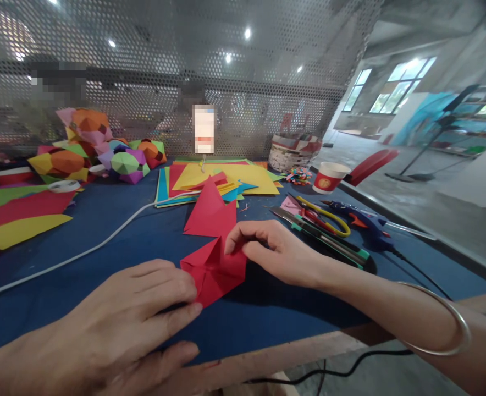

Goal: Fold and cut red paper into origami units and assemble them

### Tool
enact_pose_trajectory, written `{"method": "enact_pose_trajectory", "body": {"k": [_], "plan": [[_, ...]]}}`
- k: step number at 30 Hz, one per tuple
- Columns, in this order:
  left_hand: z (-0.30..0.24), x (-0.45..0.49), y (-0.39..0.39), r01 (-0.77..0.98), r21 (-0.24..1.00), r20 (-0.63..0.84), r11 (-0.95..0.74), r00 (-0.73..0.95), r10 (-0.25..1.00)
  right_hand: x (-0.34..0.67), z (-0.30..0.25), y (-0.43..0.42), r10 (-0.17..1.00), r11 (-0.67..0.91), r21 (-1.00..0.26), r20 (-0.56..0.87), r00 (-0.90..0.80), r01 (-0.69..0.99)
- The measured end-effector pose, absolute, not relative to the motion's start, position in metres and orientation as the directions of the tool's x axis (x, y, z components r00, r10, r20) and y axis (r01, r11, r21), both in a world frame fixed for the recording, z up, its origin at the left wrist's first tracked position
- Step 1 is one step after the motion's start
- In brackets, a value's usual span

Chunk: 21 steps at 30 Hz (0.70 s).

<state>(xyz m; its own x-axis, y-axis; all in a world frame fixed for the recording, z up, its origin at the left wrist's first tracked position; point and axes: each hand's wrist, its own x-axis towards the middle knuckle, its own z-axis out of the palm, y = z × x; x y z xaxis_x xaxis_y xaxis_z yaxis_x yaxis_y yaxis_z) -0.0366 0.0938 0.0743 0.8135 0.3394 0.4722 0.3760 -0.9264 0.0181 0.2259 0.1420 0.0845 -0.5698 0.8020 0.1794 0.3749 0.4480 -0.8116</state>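
A folded red paper with raised flaps lies on the blue tabletop in front of me. My left hand comes from the lower left, its close-set fingertips holding down the paper's left corner, the thumb lower and apart. At the paper's upper right, my right hand is curled with fingers bent and fingertips on a red flap; the exact grip is partly hidden. Just beyond stands another folded red piece, its point upward, near or touching the first. A bangle circles my right forearm.
Coloured paper sheets are stacked behind, near a phone. A white cable crosses the left. Finished paper balls sit back left. On the right lie a box cutter, scissors, a glue gun and a paper cup.
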Motion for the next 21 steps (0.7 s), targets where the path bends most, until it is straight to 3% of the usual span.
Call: {"method": "enact_pose_trajectory", "body": {"k": [2,5,9,13,15,21], "plan": [[0.079,-0.036,0.096,0.38,-0.025,0.472,-0.925,0.82,0.324,0.226,0.087,0.141,0.777,0.471,-0.811,0.195,-0.598,0.347],[0.081,-0.037,0.096,0.401,-0.092,0.527,-0.912,0.796,0.297,0.226,0.084,0.142,0.714,0.605,-0.737,0.333,-0.617,0.303],[0.076,-0.043,0.095,0.532,-0.061,0.635,-0.845,0.674,0.379,0.228,0.078,0.147,0.612,0.765,-0.568,0.492,-0.619,0.305],[0.072,-0.048,0.097,0.503,-0.118,0.624,-0.856,0.708,0.331,0.232,0.079,0.146,0.441,0.897,-0.323,0.616,-0.652,0.302],[0.073,-0.048,0.098,0.464,-0.13,0.595,-0.876,0.743,0.305,0.232,0.082,0.142,0.366,0.93,-0.256,0.607,-0.705,0.263],[0.075,-0.044,0.095,0.388,-0.067,0.461,-0.919,0.829,0.317,0.228,0.089,0.133,0.329,0.858,-0.499,0.346,-0.879,0.125]]}}
